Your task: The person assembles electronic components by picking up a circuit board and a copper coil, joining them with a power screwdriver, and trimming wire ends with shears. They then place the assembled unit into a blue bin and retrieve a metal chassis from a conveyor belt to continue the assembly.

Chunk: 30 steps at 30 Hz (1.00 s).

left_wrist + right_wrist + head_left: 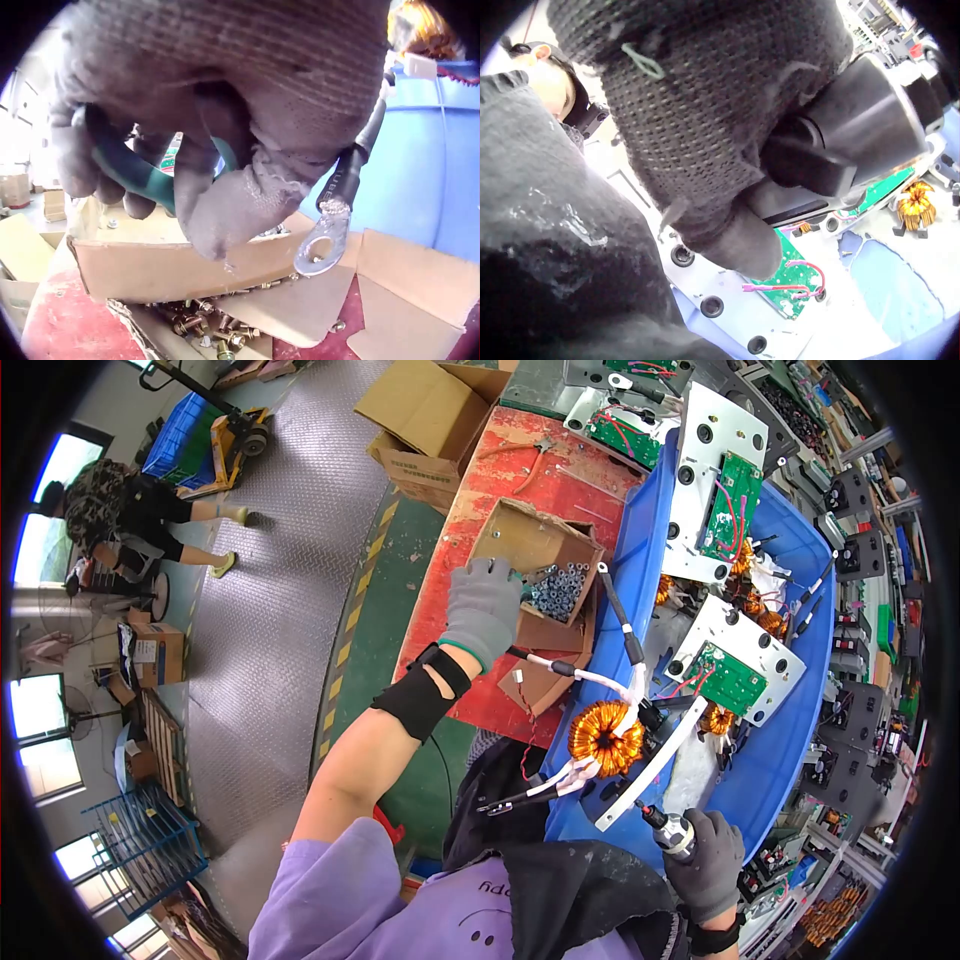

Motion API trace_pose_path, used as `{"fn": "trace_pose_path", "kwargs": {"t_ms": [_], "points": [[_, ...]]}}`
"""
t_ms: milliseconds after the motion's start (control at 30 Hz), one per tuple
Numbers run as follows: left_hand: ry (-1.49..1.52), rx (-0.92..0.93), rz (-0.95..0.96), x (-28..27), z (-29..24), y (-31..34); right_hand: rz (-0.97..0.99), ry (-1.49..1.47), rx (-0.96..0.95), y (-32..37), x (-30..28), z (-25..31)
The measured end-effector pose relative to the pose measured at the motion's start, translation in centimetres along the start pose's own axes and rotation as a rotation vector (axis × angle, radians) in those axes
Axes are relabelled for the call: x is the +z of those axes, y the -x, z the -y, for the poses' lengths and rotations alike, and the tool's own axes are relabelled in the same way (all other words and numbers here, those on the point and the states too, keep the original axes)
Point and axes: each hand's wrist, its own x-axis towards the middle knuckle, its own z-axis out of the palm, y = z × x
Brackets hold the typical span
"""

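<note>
In the head view my left hand (pixel 482 605), in a grey glove, is over an open cardboard box (pixel 515 538) beside a pile of small grey metal fasteners (pixel 556 592). Up close in the left wrist view, its fingers curl around a curved green handle (pixel 139 178); the rest of that tool is hidden. My right hand (pixel 708 865), gloved too, grips a power screwdriver (pixel 676 838) with a dark nose, near a long white metal strip (pixel 652 765). A black lever (pixel 810 169) on the driver shows beside my fingers in the right wrist view.
The blue bin (pixel 590 710) holds copper-wound coils (pixel 606 738) and white plates with green circuit boards (pixel 738 678). Cable lugs (pixel 322 244) hang near the boxes. Yellowish bolts (pixel 217 326) lie in a lower box. Orange pliers (pixel 530 465) rest on the red table. Another person (pixel 125 510) is at far left.
</note>
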Motion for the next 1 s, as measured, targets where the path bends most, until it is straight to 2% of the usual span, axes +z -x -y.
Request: {"fn": "trace_pose_path", "kwargs": {"t_ms": [100,167,233,300,367,433,467,533,567,633,767,867,1000], "points": [[0.037,-0.038,-0.059,-0.4,0.2,1.1,-0.017,0.001,-0.017,0.1,0.0,0.0],[0.197,-0.166,-0.198,-3.8,0.7,3.7,-0.022,0.009,-0.029,0.0,0.1,-0.1],[0.715,-0.232,-0.219,-7.7,1.6,7.7,-0.007,0.002,-0.030,0.0,0.1,-0.2],[1.140,-0.264,-0.005,-12.8,2.1,12.9,0.030,0.014,-0.029,0.0,0.0,-0.2],[1.516,-0.010,0.390,-15.6,3.2,16.8,0.053,-0.022,-0.010,-0.2,-0.2,-0.1],[1.508,0.403,0.500,-15.3,2.7,18.3,0.077,-0.011,-0.028,-0.4,-0.3,-0.2],[1.522,0.388,0.495,-15.4,2.3,18.9,0.086,-0.011,-0.020,-0.4,-0.3,-0.1],[1.567,0.089,1.059,-15.6,0.9,19.5,0.108,-0.007,-0.025,-0.5,-0.2,-0.2],[1.580,0.077,1.056,-15.3,0.4,19.7,0.100,0.001,-0.029,-0.5,-0.1,-0.4],[1.425,0.018,1.076,-14.1,-0.7,19.8,0.099,0.011,-0.039,-0.6,0.1,-0.5],[1.437,0.044,1.009,-12.8,-2.2,19.3,0.084,0.036,-0.045,-0.8,-0.2,-0.4],[1.368,0.005,1.041,-12.8,-3.1,18.6,0.082,0.043,-0.046,-0.9,-0.3,-0.5],[1.351,0.056,1.031,-12.5,-3.7,18.0,0.071,0.041,-0.066,-1.0,-0.3,-0.6]]}}
